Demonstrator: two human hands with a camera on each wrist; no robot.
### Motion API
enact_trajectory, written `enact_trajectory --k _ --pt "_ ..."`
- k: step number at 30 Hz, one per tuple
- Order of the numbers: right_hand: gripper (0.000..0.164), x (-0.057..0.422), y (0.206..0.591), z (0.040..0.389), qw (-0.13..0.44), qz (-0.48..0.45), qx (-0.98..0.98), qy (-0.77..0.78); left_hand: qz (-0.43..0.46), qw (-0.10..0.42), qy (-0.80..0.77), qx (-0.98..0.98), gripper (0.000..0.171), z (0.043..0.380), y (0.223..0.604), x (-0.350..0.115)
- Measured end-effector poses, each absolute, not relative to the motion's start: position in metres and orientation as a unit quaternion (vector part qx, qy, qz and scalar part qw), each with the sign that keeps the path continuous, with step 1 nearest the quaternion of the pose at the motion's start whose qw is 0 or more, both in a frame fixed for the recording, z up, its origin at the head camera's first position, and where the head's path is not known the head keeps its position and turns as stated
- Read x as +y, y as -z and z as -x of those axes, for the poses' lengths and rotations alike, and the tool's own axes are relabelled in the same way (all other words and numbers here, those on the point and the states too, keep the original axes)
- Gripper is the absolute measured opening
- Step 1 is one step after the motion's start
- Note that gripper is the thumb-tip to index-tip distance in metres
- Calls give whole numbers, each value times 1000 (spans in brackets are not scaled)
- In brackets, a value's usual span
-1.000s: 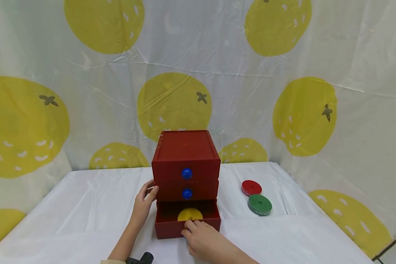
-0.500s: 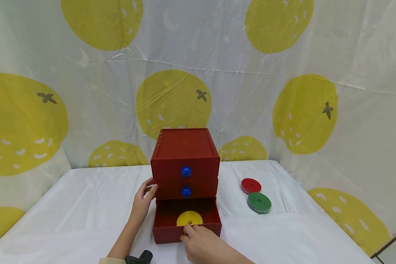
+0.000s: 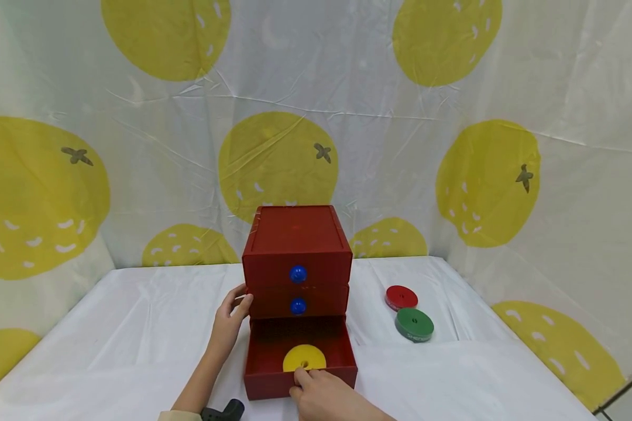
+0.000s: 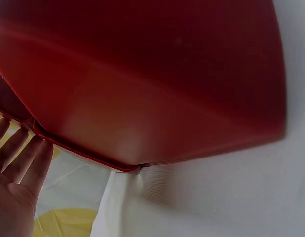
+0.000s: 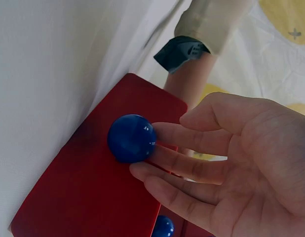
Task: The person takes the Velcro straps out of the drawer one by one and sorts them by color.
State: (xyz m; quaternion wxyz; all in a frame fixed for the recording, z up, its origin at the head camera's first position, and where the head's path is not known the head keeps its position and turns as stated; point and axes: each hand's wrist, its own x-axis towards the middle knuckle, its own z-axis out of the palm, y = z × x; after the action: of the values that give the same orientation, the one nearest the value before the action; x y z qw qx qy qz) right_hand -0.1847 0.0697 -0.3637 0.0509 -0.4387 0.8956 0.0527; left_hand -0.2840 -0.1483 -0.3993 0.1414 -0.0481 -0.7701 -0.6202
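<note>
A red cabinet (image 3: 297, 231) stands on the white table with its bottom drawer (image 3: 274, 387) pulled out. Inside that drawer, near the front wall, lies a yellow disc (image 3: 301, 355) with a small hole; its front edge is hidden. My right hand (image 3: 329, 397) is at the drawer front, fingers hooked behind the round blue drawer knob (image 5: 130, 138), as the right wrist view shows. The thumb lies by the drawer's edge. With fairly straight fingers, my left hand (image 3: 229, 321) rests against the cabinet's left side.
To the right of the cabinet lie a red disc (image 3: 402, 298) and a green disc (image 3: 414, 325), close together. The two upper drawers are closed, each with a blue knob (image 3: 298, 273). A fruit-patterned cloth (image 3: 379, 175) hangs behind and around the table.
My right hand has drawn the bottom drawer further out toward me, and the yellow disc has come along in it. The left hand stays at the cabinet's side.
</note>
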Motion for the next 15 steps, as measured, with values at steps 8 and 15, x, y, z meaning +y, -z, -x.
enact_trajectory --k 8,15 --pt "45 72 367 178 23 452 889 -71 48 138 626 -766 45 284 401 -149" --pt "43 74 376 174 -9 449 890 -79 52 141 628 -764 46 284 400 -148"
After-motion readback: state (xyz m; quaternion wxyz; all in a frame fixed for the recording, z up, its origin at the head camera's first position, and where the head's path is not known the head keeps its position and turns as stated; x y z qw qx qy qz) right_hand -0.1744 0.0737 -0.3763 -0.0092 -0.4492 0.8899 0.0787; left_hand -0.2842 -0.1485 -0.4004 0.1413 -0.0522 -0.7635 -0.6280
